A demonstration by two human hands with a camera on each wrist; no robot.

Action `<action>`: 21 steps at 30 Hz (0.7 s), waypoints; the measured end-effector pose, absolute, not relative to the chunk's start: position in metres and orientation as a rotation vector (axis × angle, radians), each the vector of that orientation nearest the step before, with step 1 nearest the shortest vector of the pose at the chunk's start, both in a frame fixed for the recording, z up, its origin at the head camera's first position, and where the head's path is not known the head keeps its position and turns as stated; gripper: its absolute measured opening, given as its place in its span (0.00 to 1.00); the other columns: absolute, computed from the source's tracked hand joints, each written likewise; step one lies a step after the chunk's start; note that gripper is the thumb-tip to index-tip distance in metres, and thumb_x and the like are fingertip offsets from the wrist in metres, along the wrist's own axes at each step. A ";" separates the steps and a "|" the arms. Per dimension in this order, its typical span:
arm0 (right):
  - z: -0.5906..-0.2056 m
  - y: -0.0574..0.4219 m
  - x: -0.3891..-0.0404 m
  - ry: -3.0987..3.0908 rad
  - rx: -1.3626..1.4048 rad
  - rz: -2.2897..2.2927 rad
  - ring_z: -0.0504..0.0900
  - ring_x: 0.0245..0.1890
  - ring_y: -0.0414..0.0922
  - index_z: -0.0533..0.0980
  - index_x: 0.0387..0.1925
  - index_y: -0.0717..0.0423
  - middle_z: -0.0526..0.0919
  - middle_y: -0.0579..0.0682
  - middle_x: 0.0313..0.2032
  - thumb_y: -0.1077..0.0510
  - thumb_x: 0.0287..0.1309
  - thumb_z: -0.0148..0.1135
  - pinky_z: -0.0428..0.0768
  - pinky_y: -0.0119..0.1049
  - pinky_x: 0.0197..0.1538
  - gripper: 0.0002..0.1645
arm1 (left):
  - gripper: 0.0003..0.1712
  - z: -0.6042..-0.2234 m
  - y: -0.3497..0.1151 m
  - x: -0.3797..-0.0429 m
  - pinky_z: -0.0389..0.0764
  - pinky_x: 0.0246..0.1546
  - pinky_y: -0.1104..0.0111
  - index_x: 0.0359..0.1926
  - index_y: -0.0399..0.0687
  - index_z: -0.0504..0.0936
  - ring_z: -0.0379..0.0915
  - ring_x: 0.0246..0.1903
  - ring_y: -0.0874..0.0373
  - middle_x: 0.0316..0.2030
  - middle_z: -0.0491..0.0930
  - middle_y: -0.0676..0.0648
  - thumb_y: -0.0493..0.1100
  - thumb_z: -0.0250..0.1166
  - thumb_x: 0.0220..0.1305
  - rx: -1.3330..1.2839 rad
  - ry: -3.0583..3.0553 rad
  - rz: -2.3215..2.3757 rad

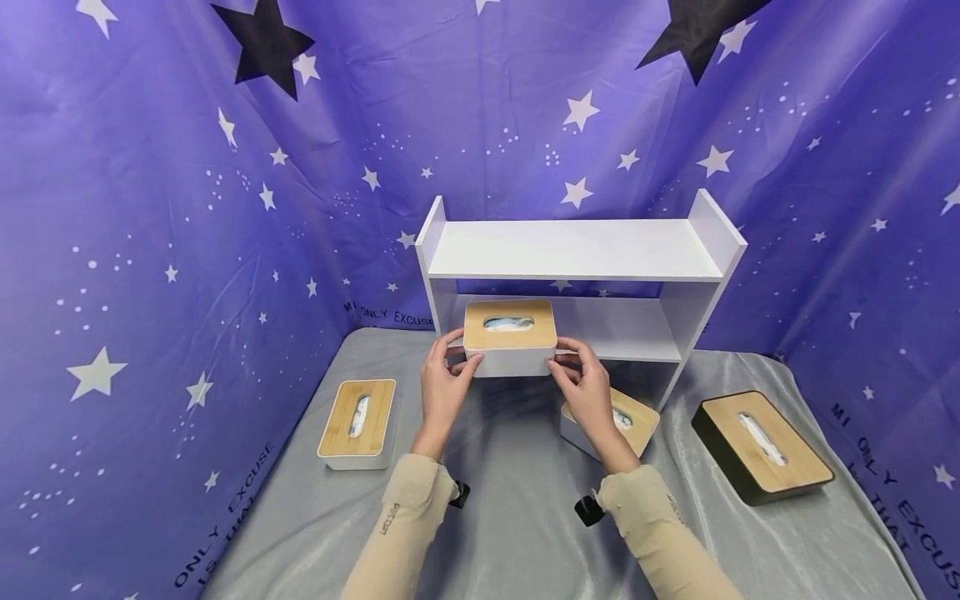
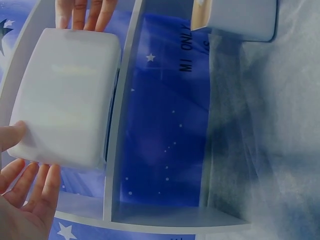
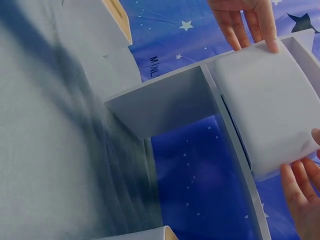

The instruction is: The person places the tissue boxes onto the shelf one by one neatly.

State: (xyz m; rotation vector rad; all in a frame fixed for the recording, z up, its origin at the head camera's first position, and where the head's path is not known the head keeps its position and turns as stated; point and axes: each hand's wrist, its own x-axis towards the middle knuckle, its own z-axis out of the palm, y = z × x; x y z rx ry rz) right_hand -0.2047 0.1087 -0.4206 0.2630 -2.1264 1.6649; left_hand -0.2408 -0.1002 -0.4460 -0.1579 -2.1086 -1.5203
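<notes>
A white tissue box with a bamboo lid is held level between both hands, at the front of the white shelf unit's middle board. My left hand grips its left end, thumb on the front face and fingers along the side. At the opposite end, my right hand grips it the same way. The left wrist view shows the white underside of the tissue box overlapping the shelf board's edge. Tissue shows through the oval slot in its lid.
Another white tissue box lies on the grey cloth at the left. A third sits by the shelf's right foot, partly behind my right forearm. Farther right is a black tissue box with a bamboo lid. Purple star-printed curtains surround the table.
</notes>
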 end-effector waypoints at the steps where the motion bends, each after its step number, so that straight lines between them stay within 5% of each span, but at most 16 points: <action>1: -0.420 0.108 -0.204 -2.127 0.267 1.673 0.80 0.51 0.66 0.72 0.57 0.74 0.77 0.70 0.53 0.73 0.60 0.63 0.79 0.14 0.45 0.23 | 0.27 -0.446 -0.100 -0.241 0.88 0.38 0.66 0.58 0.44 0.80 0.83 0.48 0.48 0.53 0.81 0.41 0.38 0.75 0.56 -0.157 -2.113 -1.516; 6: -0.424 0.107 -0.204 -2.120 0.304 1.675 0.79 0.54 0.68 0.71 0.61 0.74 0.75 0.72 0.55 0.73 0.61 0.62 0.82 0.21 0.51 0.26 | 0.27 -0.445 -0.101 -0.244 0.88 0.42 0.60 0.59 0.44 0.79 0.82 0.49 0.47 0.53 0.80 0.40 0.37 0.73 0.58 -0.165 -2.120 -1.524; 13: -0.426 0.105 -0.204 -2.125 0.323 1.698 0.77 0.59 0.67 0.66 0.61 0.75 0.74 0.71 0.60 0.73 0.62 0.59 0.79 0.53 0.60 0.26 | 0.30 -0.446 -0.101 -0.245 0.85 0.49 0.51 0.63 0.42 0.77 0.81 0.53 0.43 0.57 0.79 0.37 0.33 0.72 0.59 -0.208 -2.104 -1.558; 21: -0.430 0.105 -0.204 -2.139 0.361 1.687 0.73 0.63 0.67 0.66 0.64 0.75 0.72 0.73 0.61 0.73 0.62 0.59 0.78 0.55 0.60 0.29 | 0.33 -0.449 -0.100 -0.244 0.82 0.57 0.53 0.66 0.40 0.72 0.76 0.60 0.41 0.61 0.75 0.35 0.33 0.70 0.60 -0.239 -2.106 -1.586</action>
